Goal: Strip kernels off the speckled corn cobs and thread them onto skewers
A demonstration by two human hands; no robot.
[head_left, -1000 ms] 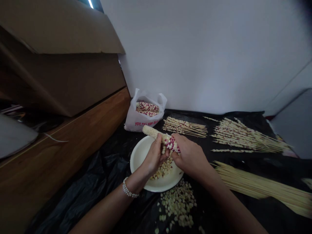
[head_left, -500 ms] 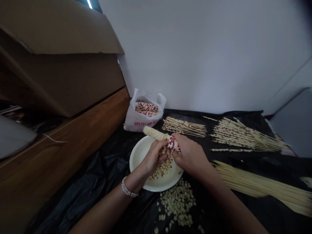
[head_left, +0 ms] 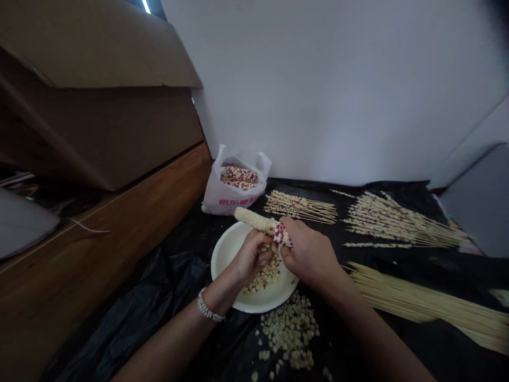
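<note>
Over a white bowl (head_left: 222,263), my right hand (head_left: 312,252) is wrapped round one end of a corn cob (head_left: 254,220). The far part of the cob is stripped pale, while white and purple kernels remain near my right fingers. My left hand (head_left: 251,258) is closed against the underside of the cob, thumb and fingers curled at the edge of the kernels; its palm is hidden. Loose kernels (head_left: 265,277) lie in the bowl below. A pile of pale kernels (head_left: 292,331) sits on the black plastic sheet (head_left: 159,297) in front of the bowl.
A white plastic bag (head_left: 217,193) holding corn cobs stands behind the bowl. To the right lie skewers threaded with kernels (head_left: 382,220), a smaller threaded bundle (head_left: 294,204) and bare sticks (head_left: 421,300). A cardboard box (head_left: 119,122) rests on wood at left; a white wall (head_left: 318,95) rises behind.
My left thumb has slid down from the top of the cob to its lower side. The cob has turned slightly in my right hand, which stays in nearly the same place.
</note>
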